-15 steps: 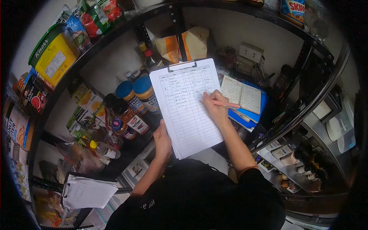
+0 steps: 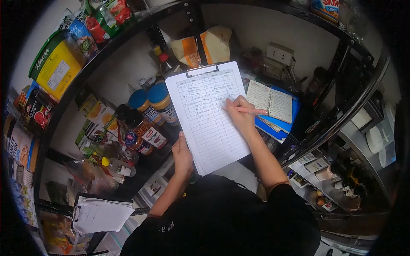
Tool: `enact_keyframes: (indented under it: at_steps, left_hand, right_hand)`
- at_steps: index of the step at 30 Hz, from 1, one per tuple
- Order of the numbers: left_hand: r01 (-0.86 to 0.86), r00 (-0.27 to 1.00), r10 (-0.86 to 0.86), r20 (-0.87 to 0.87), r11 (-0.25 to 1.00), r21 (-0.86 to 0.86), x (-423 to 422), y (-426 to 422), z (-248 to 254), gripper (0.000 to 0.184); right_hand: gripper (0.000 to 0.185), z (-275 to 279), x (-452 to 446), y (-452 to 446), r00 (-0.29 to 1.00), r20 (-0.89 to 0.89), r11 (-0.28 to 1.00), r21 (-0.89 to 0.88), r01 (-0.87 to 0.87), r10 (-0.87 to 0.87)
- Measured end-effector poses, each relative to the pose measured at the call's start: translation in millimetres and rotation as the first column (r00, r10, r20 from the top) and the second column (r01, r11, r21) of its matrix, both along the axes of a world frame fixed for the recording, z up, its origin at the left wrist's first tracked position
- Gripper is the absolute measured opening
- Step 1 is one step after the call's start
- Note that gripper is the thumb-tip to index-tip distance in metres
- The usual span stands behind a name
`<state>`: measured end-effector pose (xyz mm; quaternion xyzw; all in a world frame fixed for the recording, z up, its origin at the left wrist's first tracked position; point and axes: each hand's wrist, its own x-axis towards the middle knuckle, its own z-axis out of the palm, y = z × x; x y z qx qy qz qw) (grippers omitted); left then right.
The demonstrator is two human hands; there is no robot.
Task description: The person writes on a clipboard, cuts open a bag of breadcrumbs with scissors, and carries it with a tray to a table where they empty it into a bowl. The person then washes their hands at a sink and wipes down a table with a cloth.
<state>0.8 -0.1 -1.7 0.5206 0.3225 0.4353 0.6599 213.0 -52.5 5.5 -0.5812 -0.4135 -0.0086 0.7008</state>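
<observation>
Gripping pink pen (image 2: 255, 111) with right hand (image 2: 241, 117) over clipped sheets (image 2: 209, 128) near open notebook (image 2: 279, 103), clasping their left edge with left hand (image 2: 182, 155), showing writing in upper rows (image 2: 200, 100), leaving lower rows (image 2: 220, 147) blank

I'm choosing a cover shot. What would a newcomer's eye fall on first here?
First, the white form at the centre, with the left hand at its left edge and the right hand holding a pink pen over it. Next, the yellow Knorr tub, upper left. Then the two blue-lidded jars, just left of the form.
</observation>
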Motion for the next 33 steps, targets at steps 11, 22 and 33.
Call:
enact_keyframes:
  at_steps: [11,22,33]
  left_hand:
    - [-0.032,0.999,0.032,0.002,0.999,-0.038,3,-2,3,0.047]
    - [-0.037,0.999,0.036,-0.015,0.999,-0.029,3,0,0,0.048]
    - [-0.018,1.0,0.018,0.017,1.0,-0.005,2,2,1,0.048]
  right_hand:
    - [0.03,7,-1,-4,0.993,0.104,0.993,-0.103,0.065,-0.054]
    - [0.031,4,2,-3,0.993,0.103,0.995,-0.077,0.059,-0.051]
    - [0.031,3,3,-1,0.991,0.133,0.998,-0.054,0.039,-0.032]
